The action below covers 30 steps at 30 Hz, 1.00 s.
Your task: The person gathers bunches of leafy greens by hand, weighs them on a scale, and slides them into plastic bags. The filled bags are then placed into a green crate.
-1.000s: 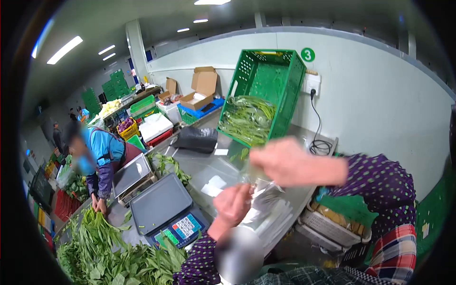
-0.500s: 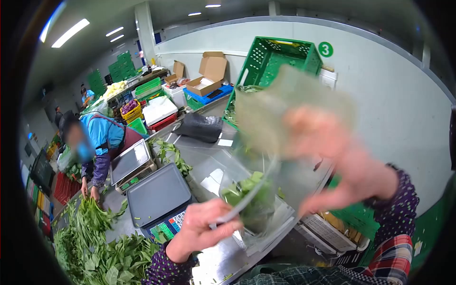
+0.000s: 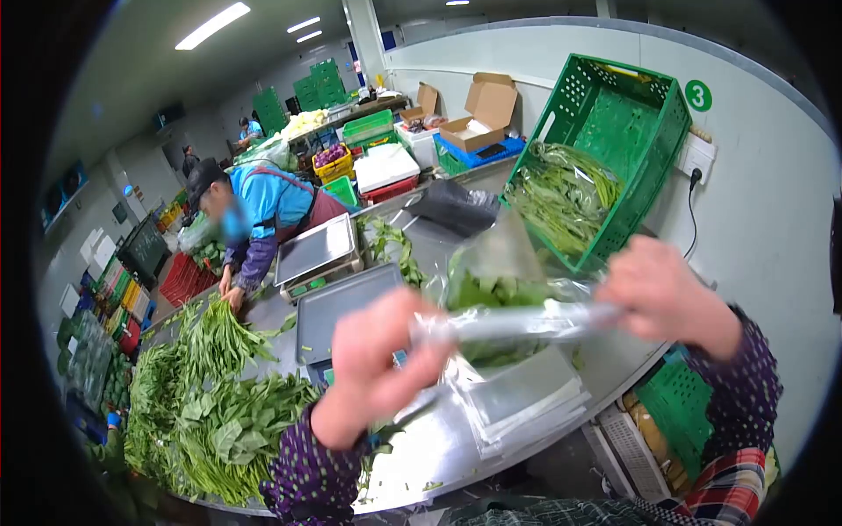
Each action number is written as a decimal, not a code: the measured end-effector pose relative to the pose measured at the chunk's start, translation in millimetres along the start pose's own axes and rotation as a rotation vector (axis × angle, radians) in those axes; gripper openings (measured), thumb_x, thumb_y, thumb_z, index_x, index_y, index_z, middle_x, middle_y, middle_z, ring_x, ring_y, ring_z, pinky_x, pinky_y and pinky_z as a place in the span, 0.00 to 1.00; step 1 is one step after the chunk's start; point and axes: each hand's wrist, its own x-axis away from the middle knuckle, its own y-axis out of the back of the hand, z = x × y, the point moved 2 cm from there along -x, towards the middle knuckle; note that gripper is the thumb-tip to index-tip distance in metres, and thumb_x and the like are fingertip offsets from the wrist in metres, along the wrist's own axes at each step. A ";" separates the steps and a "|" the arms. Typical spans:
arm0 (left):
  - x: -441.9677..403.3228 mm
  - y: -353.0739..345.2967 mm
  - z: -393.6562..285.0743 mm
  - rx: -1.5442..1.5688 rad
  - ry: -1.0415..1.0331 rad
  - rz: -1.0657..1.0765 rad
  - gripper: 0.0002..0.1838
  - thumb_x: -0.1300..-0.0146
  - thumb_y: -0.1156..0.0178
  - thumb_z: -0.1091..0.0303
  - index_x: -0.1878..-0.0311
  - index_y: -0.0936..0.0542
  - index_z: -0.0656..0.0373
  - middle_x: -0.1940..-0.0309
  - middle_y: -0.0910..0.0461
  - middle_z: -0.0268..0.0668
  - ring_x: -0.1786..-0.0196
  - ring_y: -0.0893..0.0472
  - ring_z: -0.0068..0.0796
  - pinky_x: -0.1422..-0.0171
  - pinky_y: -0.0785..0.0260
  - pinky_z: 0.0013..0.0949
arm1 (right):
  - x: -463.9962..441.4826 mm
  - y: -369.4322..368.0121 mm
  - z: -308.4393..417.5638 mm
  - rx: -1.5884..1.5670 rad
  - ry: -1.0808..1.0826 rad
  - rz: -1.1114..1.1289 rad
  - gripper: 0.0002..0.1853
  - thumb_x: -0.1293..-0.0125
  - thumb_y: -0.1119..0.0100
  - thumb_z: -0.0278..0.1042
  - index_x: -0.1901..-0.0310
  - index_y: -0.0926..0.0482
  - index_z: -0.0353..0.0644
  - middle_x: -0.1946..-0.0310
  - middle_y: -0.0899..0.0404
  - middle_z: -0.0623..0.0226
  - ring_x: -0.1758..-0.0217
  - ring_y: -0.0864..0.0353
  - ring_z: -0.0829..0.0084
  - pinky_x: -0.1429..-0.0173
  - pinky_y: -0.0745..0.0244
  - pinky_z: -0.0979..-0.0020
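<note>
Left hand point(image 3: 379, 351), right hand point(image 3: 651, 287) blurred, both curled tight on clear bag point(image 3: 526, 323); greens point(image 3: 493, 292) inside partly obscured; scale point(image 3: 344, 309) partly hidden behind left hand.

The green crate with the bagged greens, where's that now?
In the head view, the green crate is at the upper right by the white wall, left of the round 3 sign, beyond the right hand and the clear bag.

Bright ceiling lights point(image 3: 213, 26); warped, dark edges
</note>
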 end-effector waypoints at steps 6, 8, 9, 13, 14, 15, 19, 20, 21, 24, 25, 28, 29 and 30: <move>219.0 -102.3 -37.3 0.082 -0.046 0.257 0.11 0.50 0.33 0.73 0.63 0.22 0.64 0.65 0.22 0.40 0.70 0.21 0.35 0.70 0.27 0.32 | 171.3 -97.1 120.5 -0.183 -0.138 0.277 0.07 0.54 0.35 0.36 0.71 0.22 0.53 0.78 0.37 0.75 0.77 0.31 0.73 0.74 0.38 0.70; 292.0 -138.2 -38.7 0.015 -0.029 0.433 0.12 0.50 0.38 0.71 0.62 0.26 0.63 0.67 0.29 0.39 0.65 0.23 0.34 0.66 0.28 0.32 | 243.4 -130.4 143.5 -0.185 -0.285 0.400 0.09 0.52 0.33 0.32 0.66 0.19 0.51 0.75 0.31 0.74 0.75 0.26 0.69 0.72 0.32 0.67; 323.3 -145.9 -42.2 0.014 -0.007 0.490 0.14 0.51 0.38 0.71 0.61 0.26 0.64 0.66 0.28 0.39 0.64 0.23 0.34 0.64 0.28 0.32 | 258.2 -134.6 163.9 -0.187 -0.274 0.407 0.09 0.52 0.33 0.32 0.66 0.19 0.51 0.75 0.31 0.74 0.75 0.26 0.69 0.72 0.32 0.67; 347.5 -147.9 -64.3 0.001 -0.077 0.391 0.17 0.52 0.37 0.72 0.57 0.24 0.67 0.60 0.25 0.40 0.66 0.22 0.32 0.64 0.26 0.30 | 259.1 -152.7 203.4 -0.602 -1.059 0.199 0.12 0.46 0.32 0.29 0.60 0.20 0.41 0.71 0.21 0.69 0.73 0.21 0.72 0.67 0.25 0.69; 353.3 -150.6 -64.4 -0.005 -0.093 0.412 0.17 0.52 0.37 0.72 0.57 0.24 0.66 0.60 0.25 0.39 0.65 0.22 0.32 0.63 0.26 0.30 | 254.3 -169.5 213.7 -0.757 -1.290 0.078 0.12 0.45 0.32 0.28 0.59 0.21 0.37 0.70 0.19 0.66 0.73 0.20 0.74 0.67 0.24 0.71; 357.5 -149.7 -64.3 -0.028 -0.097 0.451 0.18 0.53 0.37 0.71 0.57 0.24 0.65 0.60 0.25 0.39 0.65 0.22 0.32 0.62 0.26 0.30 | 260.0 -182.0 222.3 -0.931 -1.234 0.156 0.12 0.43 0.33 0.28 0.59 0.22 0.34 0.72 0.19 0.65 0.74 0.21 0.76 0.68 0.25 0.73; 366.3 -132.2 -62.8 -0.123 -0.085 0.455 0.19 0.54 0.37 0.71 0.56 0.24 0.64 0.59 0.25 0.37 0.63 0.22 0.31 0.61 0.25 0.30 | 349.7 -204.0 221.4 -1.190 -1.528 0.214 0.12 0.40 0.37 0.24 0.55 0.25 0.33 0.74 0.20 0.64 0.75 0.21 0.78 0.69 0.23 0.76; 370.4 -128.8 -63.6 -0.126 -0.051 0.433 0.19 0.55 0.37 0.71 0.56 0.24 0.63 0.59 0.25 0.37 0.62 0.22 0.31 0.61 0.25 0.30 | 382.3 -201.3 220.4 -1.118 -1.583 0.176 0.14 0.40 0.36 0.25 0.54 0.25 0.33 0.72 0.19 0.64 0.73 0.20 0.77 0.67 0.22 0.75; 372.4 -126.9 -64.9 -0.124 -0.043 0.412 0.19 0.56 0.37 0.71 0.57 0.24 0.63 0.58 0.25 0.37 0.62 0.21 0.31 0.60 0.24 0.29 | 377.7 -196.3 226.2 -1.117 -1.584 0.178 0.14 0.40 0.36 0.25 0.54 0.25 0.33 0.72 0.19 0.64 0.73 0.20 0.77 0.67 0.22 0.75; 377.7 -131.1 -66.2 -0.143 -0.067 0.414 0.19 0.57 0.36 0.71 0.58 0.23 0.63 0.58 0.24 0.37 0.62 0.21 0.32 0.59 0.24 0.29 | 273.4 -165.7 254.2 -0.973 -1.238 0.059 0.20 0.45 0.31 0.28 0.52 0.26 0.33 0.67 0.19 0.61 0.67 0.19 0.74 0.61 0.22 0.72; 377.7 -131.2 -69.6 -0.139 -0.065 0.421 0.19 0.57 0.36 0.71 0.58 0.23 0.63 0.58 0.24 0.37 0.62 0.21 0.32 0.59 0.24 0.29 | 226.4 -153.9 261.4 -0.909 -1.173 0.039 0.21 0.46 0.30 0.28 0.53 0.26 0.32 0.65 0.19 0.61 0.64 0.18 0.73 0.60 0.22 0.72; 369.1 -124.4 -67.4 -0.153 -0.064 0.394 0.18 0.56 0.37 0.72 0.58 0.23 0.63 0.59 0.24 0.38 0.62 0.21 0.32 0.59 0.24 0.30 | 258.7 -226.9 257.7 -0.919 -1.201 0.183 0.21 0.46 0.31 0.26 0.52 0.26 0.33 0.68 0.19 0.63 0.68 0.19 0.74 0.62 0.23 0.73; 372.8 -123.4 -67.0 -0.171 -0.059 0.410 0.18 0.56 0.37 0.73 0.58 0.23 0.63 0.60 0.24 0.38 0.62 0.21 0.32 0.58 0.24 0.30 | 294.5 -252.6 250.6 -1.283 -1.345 0.205 0.16 0.46 0.32 0.26 0.56 0.24 0.34 0.71 0.18 0.65 0.70 0.19 0.75 0.65 0.24 0.74; 375.9 -121.9 -65.5 -0.190 -0.057 0.427 0.17 0.55 0.37 0.73 0.58 0.23 0.63 0.60 0.23 0.38 0.61 0.20 0.32 0.58 0.24 0.30 | 304.8 -245.5 247.2 -1.397 -1.466 0.277 0.09 0.44 0.35 0.24 0.61 0.22 0.34 0.74 0.18 0.65 0.72 0.19 0.76 0.69 0.25 0.75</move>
